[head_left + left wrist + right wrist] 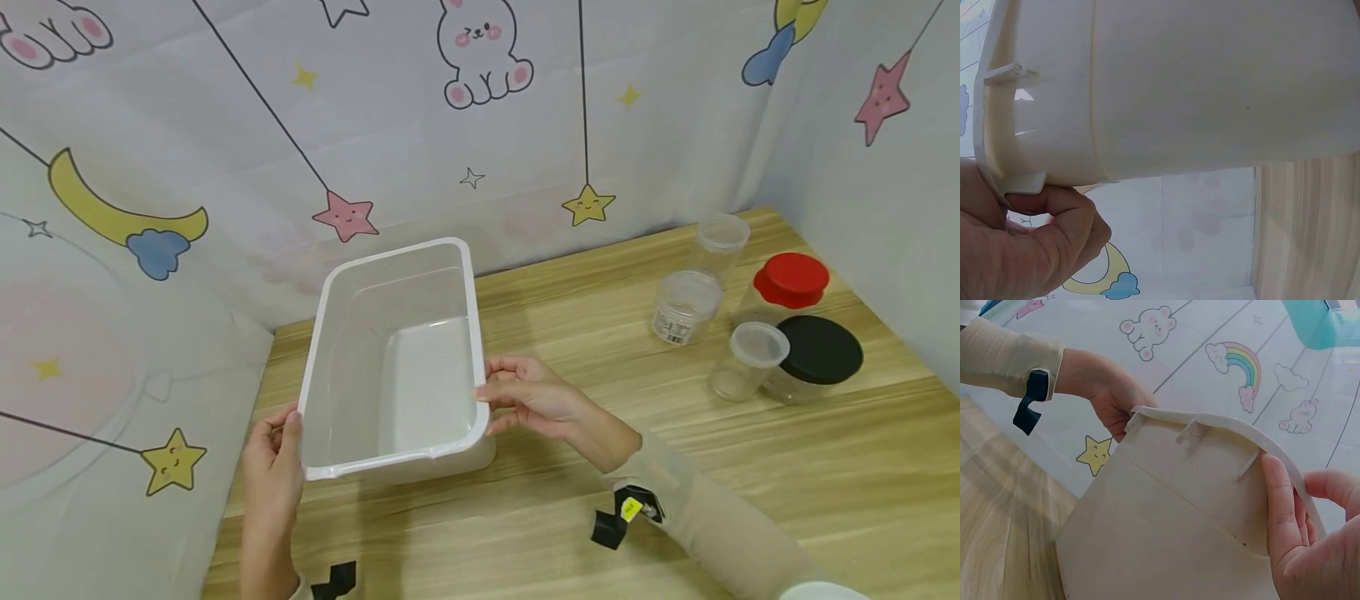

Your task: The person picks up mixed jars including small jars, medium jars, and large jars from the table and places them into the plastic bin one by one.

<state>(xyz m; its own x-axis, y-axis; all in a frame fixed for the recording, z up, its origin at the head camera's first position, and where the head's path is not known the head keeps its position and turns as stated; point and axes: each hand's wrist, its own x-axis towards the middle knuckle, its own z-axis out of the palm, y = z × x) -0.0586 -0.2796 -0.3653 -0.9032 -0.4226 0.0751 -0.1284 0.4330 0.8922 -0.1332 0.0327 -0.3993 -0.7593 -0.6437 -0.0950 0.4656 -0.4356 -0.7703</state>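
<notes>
A white rectangular plastic bin tilts over the left part of the table, its open top turned toward the head camera and its inside bare. At its near left corner, my left hand grips the rim with the thumb on top. In the left wrist view the curled fingers sit under the lip, against the outer wall. My right hand pinches the right rim between thumb and fingers. The right wrist view shows the bin's outer wall and my right hand around the edge.
To the right on the wooden table stand several clear jars: a red-lidded jar, a black-lidded jar, a small lidded cup, a labelled jar and a taller container. A cartoon-printed curtain borders the back and sides.
</notes>
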